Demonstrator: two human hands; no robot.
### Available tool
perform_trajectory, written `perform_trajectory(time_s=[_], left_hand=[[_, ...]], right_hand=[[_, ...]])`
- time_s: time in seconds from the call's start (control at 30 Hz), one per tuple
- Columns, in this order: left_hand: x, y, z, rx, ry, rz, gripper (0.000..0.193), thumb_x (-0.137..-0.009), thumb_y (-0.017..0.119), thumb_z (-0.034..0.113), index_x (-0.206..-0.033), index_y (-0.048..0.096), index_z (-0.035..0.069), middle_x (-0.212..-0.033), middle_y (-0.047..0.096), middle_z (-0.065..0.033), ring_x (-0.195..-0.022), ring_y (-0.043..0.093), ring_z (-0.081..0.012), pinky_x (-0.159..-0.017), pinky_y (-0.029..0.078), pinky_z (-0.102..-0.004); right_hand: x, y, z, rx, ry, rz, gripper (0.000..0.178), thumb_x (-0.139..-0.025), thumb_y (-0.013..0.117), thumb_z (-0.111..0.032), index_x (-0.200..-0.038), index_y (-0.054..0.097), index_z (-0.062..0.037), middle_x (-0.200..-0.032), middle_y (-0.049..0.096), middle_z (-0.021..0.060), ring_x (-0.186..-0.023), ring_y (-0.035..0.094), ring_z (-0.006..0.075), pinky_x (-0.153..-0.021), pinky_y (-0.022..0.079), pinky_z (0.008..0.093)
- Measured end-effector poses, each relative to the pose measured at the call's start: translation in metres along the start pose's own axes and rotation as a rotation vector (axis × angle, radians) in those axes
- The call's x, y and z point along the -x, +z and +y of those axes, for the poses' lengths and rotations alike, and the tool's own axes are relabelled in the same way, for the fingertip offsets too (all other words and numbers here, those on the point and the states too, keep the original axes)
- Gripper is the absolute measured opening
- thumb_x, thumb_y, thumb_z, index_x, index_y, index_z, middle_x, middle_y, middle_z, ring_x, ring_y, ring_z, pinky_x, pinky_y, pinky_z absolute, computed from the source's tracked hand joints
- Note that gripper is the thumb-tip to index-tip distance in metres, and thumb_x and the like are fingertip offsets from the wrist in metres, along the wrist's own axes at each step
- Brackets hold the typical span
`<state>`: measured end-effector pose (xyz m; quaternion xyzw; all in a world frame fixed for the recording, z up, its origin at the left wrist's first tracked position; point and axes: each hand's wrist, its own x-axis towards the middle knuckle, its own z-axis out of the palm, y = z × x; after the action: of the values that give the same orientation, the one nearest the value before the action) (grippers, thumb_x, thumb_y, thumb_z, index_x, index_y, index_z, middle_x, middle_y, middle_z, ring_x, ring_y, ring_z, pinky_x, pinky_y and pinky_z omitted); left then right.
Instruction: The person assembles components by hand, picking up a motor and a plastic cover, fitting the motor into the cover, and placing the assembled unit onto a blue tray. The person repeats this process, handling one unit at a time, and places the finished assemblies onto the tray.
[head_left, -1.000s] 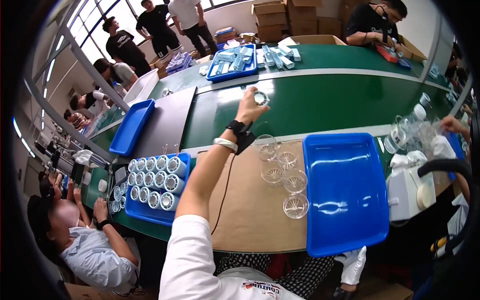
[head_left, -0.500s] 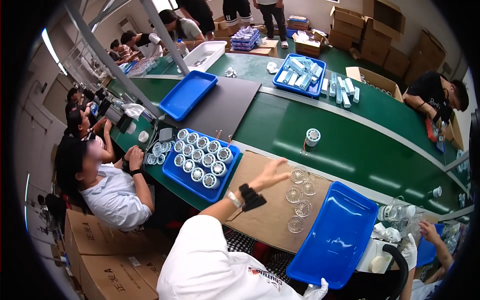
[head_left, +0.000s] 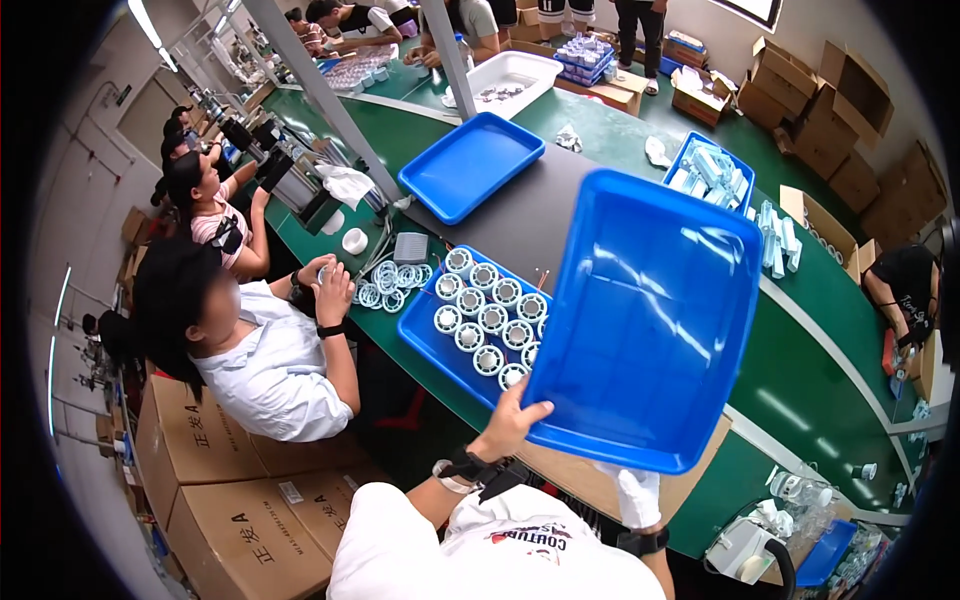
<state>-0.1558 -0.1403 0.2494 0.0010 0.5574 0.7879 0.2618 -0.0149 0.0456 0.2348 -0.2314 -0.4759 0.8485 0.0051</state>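
Overhead, green conveyor bench [head_left: 800, 370] in busy workshop, cardboard boxes along walls, empty blue tray [head_left: 650, 320] raised tilted above bench, left hand [head_left: 510, 420] gripping its near-left edge, gloved right hand [head_left: 637, 492] clasping its near rim.

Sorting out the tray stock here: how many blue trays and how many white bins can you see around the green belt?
Blue trays: 5 — lifted empty tray, parts tray, empty tray, far tray, lower-right tray.
White bins: 1.
Total: 6
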Motion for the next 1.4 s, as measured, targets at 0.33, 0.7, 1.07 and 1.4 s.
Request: perform_trajectory(time_s=[0.33, 0.7, 1.07, 1.4], left_hand=[[-0.096, -0.169, 0.110, 0.079, 0.267, 0.516, 0.046, -0.071, 0.052, -0.002, -0.116, 0.041, 0.000, -0.108, 0.053, -0.0127, -0.094, 0.053, -0.0226, -0.084, 0.043, -0.0319], [-0.149, -0.211, 0.123, 0.086, 0.294, 0.507, 0.048, -0.070, 0.051, -0.002, -0.117, 0.040, 0.000, -0.108, 0.051, -0.0138, -0.096, 0.053, -0.0249, -0.087, 0.043, -0.0348], [-0.160, -0.202, 0.136, 0.088, 0.339, 0.533, 0.045, -0.069, 0.049, -0.003, -0.113, 0.042, 0.000, -0.107, 0.052, -0.0143, -0.095, 0.053, -0.0246, -0.085, 0.044, -0.0346], [-0.141, -0.189, 0.129, 0.154, 0.377, 0.536, 0.047, -0.069, 0.048, -0.004, -0.115, 0.041, 0.001, -0.108, 0.051, -0.0131, -0.097, 0.051, -0.0242, -0.085, 0.043, -0.0345]], right_hand=[[-0.230, 0.079, 0.112, 0.561, 0.235, 0.181, 0.037, -0.076, 0.059, -0.009, -0.109, 0.048, 0.0022, -0.091, 0.059, 0.0080, -0.074, 0.057, 0.0124, -0.061, 0.047, 0.0241], [-0.297, 0.102, 0.107, 0.220, 0.581, 0.044, 0.030, -0.067, 0.054, 0.000, -0.097, 0.056, -0.0023, -0.087, 0.059, 0.0052, -0.071, 0.055, 0.0122, -0.060, 0.046, 0.0226], [-0.292, 0.083, 0.122, -0.062, 0.418, 0.141, 0.037, -0.064, 0.051, 0.008, -0.099, 0.057, -0.0022, -0.093, 0.060, 0.0030, -0.084, 0.056, 0.0153, -0.072, 0.047, 0.0282], [-0.207, 0.029, 0.060, -0.113, 0.192, 0.280, 0.032, -0.073, 0.060, 0.000, -0.105, 0.055, -0.0054, -0.099, 0.059, 0.0025, -0.088, 0.056, 0.0139, -0.076, 0.048, 0.0295]])
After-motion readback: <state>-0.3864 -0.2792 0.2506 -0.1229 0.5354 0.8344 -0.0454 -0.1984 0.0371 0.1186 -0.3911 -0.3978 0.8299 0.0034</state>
